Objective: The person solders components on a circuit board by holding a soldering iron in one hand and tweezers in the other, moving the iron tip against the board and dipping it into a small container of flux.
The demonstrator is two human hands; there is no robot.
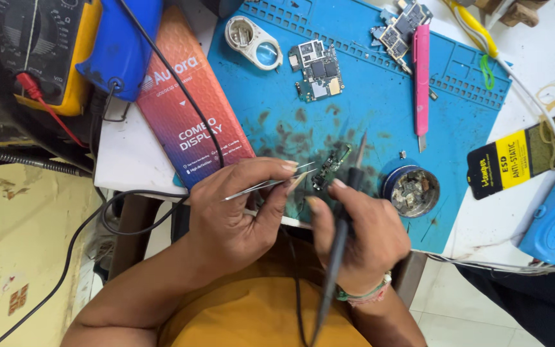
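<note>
A person's left hand [236, 209] pinches tweezers [268, 184] between thumb and fingers, their tips meeting a small green board [330, 166] on the stained blue mat [367, 103]. The right hand [358, 234] is closed around a dark soldering iron [345, 212], its tip angled over the same board. A round tin [411, 190] of parts sits just right of the hands; a larger circuit board [317, 71], a magnifier [254, 40] and a pink knife [421, 77] lie farther up the mat.

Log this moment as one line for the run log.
left hand: holds tweezers on small circuit board | right hand: holds soldering iron, tip over board | surface: blue mat
</note>
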